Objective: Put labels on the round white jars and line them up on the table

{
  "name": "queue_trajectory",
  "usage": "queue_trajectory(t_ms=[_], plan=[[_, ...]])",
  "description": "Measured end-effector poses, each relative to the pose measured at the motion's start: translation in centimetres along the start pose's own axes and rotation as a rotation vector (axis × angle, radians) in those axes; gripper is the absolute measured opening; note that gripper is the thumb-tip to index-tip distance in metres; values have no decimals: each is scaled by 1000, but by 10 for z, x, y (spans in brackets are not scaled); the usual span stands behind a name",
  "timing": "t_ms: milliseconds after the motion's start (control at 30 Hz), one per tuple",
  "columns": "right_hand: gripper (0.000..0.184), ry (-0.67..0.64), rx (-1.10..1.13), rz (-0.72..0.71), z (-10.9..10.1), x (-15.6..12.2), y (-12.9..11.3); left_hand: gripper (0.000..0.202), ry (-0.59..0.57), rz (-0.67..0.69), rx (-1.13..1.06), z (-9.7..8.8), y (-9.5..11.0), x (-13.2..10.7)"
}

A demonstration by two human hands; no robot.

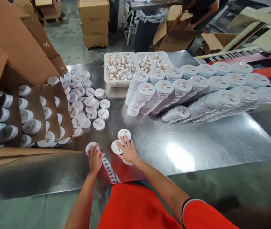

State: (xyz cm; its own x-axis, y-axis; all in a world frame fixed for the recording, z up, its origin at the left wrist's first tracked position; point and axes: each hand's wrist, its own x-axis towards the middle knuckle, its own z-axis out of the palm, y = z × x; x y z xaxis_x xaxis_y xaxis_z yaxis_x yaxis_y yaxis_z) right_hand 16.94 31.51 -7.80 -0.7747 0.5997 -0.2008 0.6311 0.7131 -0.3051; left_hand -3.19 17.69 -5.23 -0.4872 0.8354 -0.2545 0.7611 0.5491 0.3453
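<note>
My left hand (pixel 95 159) has its fingers closed on a white round container (pixel 89 147) lying on the metal table. Beside that hand, a strip of small printed labels (pixel 109 171) runs toward the table's front edge. My right hand (pixel 129 151) rests with fingers spread over a small group of white round containers (pixel 116 147) with dark lettering. Another lettered container (pixel 123 132) lies just beyond its fingertips, and part of one more shows below the palm. A loose heap of similar containers (pixel 99 124) spreads farther back on the left.
An open cardboard box (pixel 13 79) with cardboard dividers holds more containers at left. Two white baskets (pixel 118 83) of small white-capped bottles stand at the back. Long rows of stacked clear round pieces (pixel 197 86) fill the right rear of the steel table (pixel 154 140). A person is partly visible beyond.
</note>
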Motion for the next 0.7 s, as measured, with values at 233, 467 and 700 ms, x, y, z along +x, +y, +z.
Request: queue_trajectory(t_ms=[233, 467, 700], plan=[[79, -36, -25, 13, -17, -34, 33, 16, -122, 228, -50, 45, 45, -75], [48, -144, 261, -70, -51, -34, 1, 18, -110, 192, -27, 29, 48, -102], [37, -194, 216, 33, -45, -7, -15, 16, -104, 45, 23, 32, 39, -117]])
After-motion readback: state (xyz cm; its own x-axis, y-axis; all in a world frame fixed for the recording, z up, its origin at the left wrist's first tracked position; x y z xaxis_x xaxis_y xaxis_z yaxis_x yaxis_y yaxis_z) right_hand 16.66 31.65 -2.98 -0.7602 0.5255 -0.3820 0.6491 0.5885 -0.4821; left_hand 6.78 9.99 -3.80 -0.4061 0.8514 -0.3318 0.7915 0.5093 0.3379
